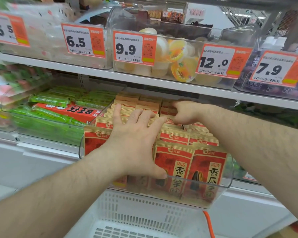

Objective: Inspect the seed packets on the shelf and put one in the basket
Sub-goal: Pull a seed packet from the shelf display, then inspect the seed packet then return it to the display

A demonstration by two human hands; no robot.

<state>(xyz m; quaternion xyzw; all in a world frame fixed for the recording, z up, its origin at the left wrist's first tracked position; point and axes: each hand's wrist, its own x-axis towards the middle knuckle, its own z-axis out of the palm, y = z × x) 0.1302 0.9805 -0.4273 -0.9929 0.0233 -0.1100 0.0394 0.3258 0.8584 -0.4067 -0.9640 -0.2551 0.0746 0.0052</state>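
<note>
Red-and-tan seed packets [172,162] stood upright in rows in a clear bin [228,182] on the lower shelf, fronts outward. The left hand [136,140] lay on the rows, fingers spread, thumb at the front packet, apparently parting them for inspection. Farther back, the right hand [184,112] curled its fingers among the packet tops; whether it pinched one could not be told. The white basket [144,219] sat directly beneath the bin, presumably ready to take the chosen packet.
</note>
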